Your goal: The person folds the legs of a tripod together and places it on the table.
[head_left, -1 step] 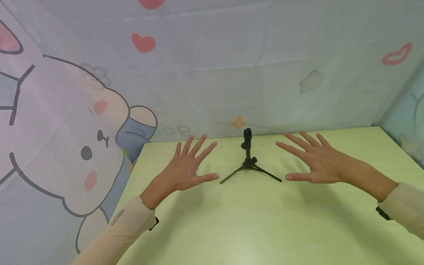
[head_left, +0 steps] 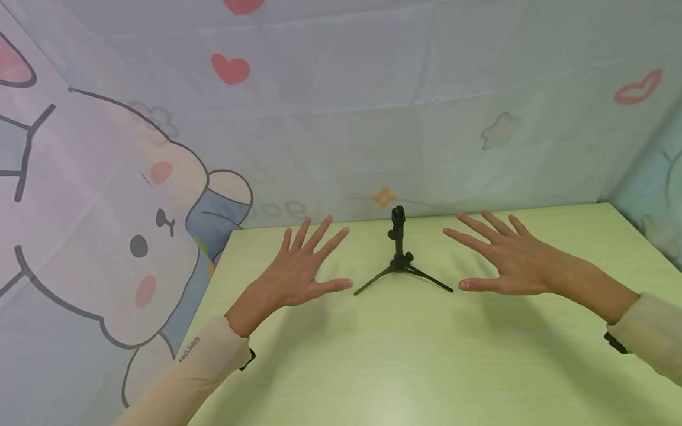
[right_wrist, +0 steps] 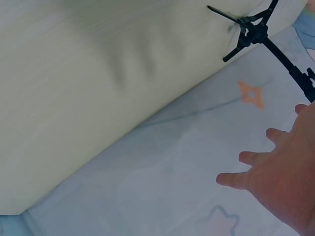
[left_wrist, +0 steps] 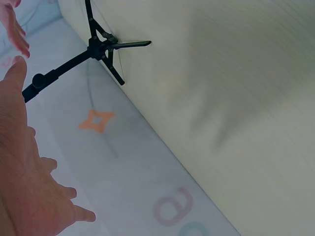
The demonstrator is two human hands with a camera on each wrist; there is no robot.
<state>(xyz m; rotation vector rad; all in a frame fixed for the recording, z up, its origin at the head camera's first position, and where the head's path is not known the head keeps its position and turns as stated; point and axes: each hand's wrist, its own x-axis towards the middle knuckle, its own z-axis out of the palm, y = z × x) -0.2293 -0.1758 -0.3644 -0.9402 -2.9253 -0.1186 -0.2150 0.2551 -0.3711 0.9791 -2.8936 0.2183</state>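
Observation:
A small black tripod stand (head_left: 398, 245) stands upright on the light green table (head_left: 383, 355), with its legs spread and a clamp-like top. To its left, my left hand (head_left: 298, 269) is held over the table with fingers straight and spread. My right hand (head_left: 514, 260) mirrors it on the other side, fingers likewise spread. Neither hand touches the stand or holds anything. In the left wrist view the stand (left_wrist: 98, 49) shows beyond the thumb, its top partly hidden by the left hand (left_wrist: 34, 172). The right wrist view shows the stand (right_wrist: 256, 32) above the right hand (right_wrist: 285, 172).
A pale cloth backdrop (head_left: 330, 89) with printed hearts and stars hangs behind the table's far edge. On the left, another cloth part carries a large cartoon animal (head_left: 122, 225). A further cloth side (head_left: 663, 201) borders the table on the right.

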